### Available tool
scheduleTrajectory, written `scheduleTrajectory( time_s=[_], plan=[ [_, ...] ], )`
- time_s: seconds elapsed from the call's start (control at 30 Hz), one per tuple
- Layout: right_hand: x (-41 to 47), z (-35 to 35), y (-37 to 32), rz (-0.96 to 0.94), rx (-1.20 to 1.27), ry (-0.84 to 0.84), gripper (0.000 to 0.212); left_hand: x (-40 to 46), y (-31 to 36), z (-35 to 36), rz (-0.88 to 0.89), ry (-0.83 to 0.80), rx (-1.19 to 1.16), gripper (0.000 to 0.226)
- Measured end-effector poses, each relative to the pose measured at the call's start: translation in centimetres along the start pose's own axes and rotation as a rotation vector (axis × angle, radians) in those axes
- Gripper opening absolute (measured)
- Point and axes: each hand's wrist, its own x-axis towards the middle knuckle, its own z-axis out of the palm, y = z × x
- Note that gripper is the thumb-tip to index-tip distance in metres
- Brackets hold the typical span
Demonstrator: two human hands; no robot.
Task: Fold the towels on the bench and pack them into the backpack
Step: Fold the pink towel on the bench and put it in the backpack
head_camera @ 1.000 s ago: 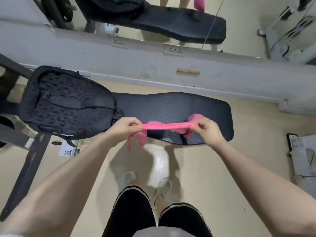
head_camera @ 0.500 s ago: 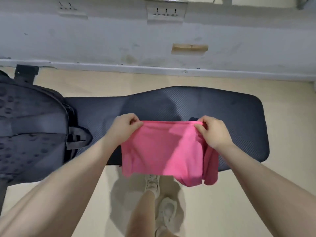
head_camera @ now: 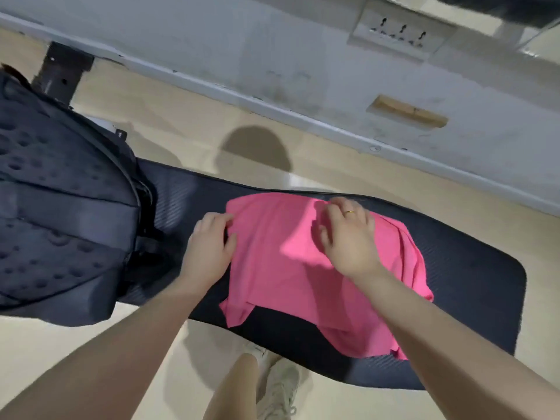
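One pink towel (head_camera: 303, 268) lay rumpled mid-frame on one black ribbed bench pad (head_camera: 472, 298), left hand (head_camera: 209, 247) pinched its edge, right hand (head_camera: 348, 234) pressed spread-fingered, one dimpled black backpack (head_camera: 60, 213) sat left

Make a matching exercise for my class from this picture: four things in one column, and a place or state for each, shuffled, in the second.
Things
1. pink towel
2. backpack
3. left hand
4. right hand

Places or states
A. wears a gold ring, rests on top of the towel
B. lies on the bench's left end
C. spread on the black bench, partly folded
D. holds the towel's left edge

Pairs: 1-C, 2-B, 3-D, 4-A
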Motion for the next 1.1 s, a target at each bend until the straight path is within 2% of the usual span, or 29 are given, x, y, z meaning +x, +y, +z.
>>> scheduleTrajectory(
  time_s=[0.07, 0.2, 0.33, 0.47, 0.53, 0.6, 0.67, 0.77, 0.83, 0.93, 1.1],
  plan=[
    [0.9, 0.4, -3.1, -0.095, 0.081, -0.075, 0.024, -1.8, -1.5, 0.0, -0.124, -0.023, -0.063, 0.031],
    [3.2, 0.4, -8.4, -0.256, 0.113, -0.268, 0.052, -5.1, -3.3, 1.3, -0.276, -0.095, -0.111, 0.023],
    [5.7, 2.2, -11.3, -0.380, -0.028, -0.397, 0.041, -7.3, -4.2, 3.2, -0.210, -0.081, -0.102, 0.018],
    [7.0, 3.9, -12.5, -0.425, -0.144, -0.486, 0.043, -8.3, -4.0, 4.7, -0.083, 0.078, -0.101, 0.040],
    [7.2, 4.1, -12.5, -0.473, -0.204, -0.462, 0.040, -8.9, -3.7, 5.5, -0.039, 0.113, -0.038, 0.040],
    [7.1, 4.0, -12.2, -0.550, -0.261, -0.434, 0.032, -9.6, -3.3, 6.5, -0.034, 0.111, -0.057, 0.027],
    [7.1, 3.6, -11.6, -0.581, -0.289, -0.438, 0.025, -10.1, -2.9, 6.7, -0.102, 0.118, -0.228, 0.018],
    [7.3, 2.7, -10.8, -0.573, -0.307, -0.422, 0.019, -11.2, -2.7, 5.5, -0.327, 0.135, -0.526, 0.016],
    [8.0, 1.8, -10.7, -0.526, -0.256, -0.424, 0.017, -11.8, -2.8, 3.9, -0.414, 0.161, -0.656, 0.012],
    [9.4, 0.5, -11.8, -0.477, -0.148, -0.420, 0.015, -12.0, -3.3, 1.2, -0.477, 0.221, -0.728, 0.016],
    [10.8, -0.5, -14.6, -0.404, 0.100, -0.271, 0.021, -9.6, -5.0, -2.6, -0.480, 0.337, -0.619, 0.007]
  ],
)
